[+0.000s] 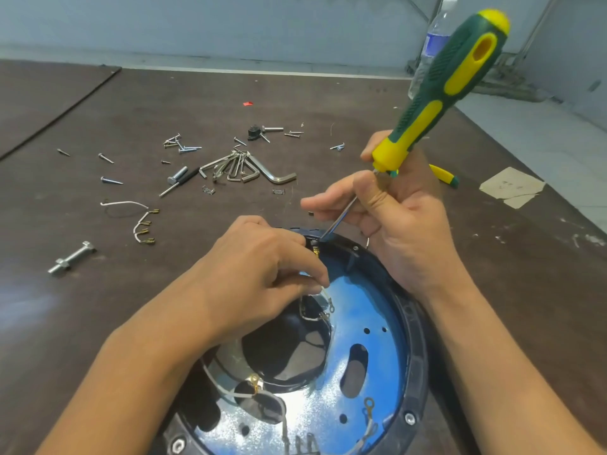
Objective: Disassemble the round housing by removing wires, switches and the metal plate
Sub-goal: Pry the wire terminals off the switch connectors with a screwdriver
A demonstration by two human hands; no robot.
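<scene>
Looking down at round housing [417, 339], black rim, open side up, at near edge of brown surface [131, 307]. Seeing shiny metal plate [371, 323] seated inside it: blue reflections, big round hole at centre, slots and small holes around. Pinching a white wire [312, 318] with left hand [262, 274], fingers curled on it over the far side of the plate, ring terminals just below the pinch. Gripping green-and-yellow screwdriver [453, 80] in right hand [404, 224], fingers clenched round the shaft just under the handle, handle tilted up and right, tip down at the far rim of the housing beside a small brass terminal. Also seeing other white wires [269, 396] with terminals at the near part of the plate. Beyond the housing on the surface: wire harness [138, 218] with brass spade connectors, large bolt [70, 259] left of it and nearer, bunch of hex keys [243, 169], small black-handled screwdriver [180, 180], scattered screws [187, 148]. Second yellow-handled tool [443, 175] partly hidden behind right hand. Torn paper scrap [512, 187] near right edge, plastic water bottle [433, 41] far right, behind the screwdriver handle
</scene>
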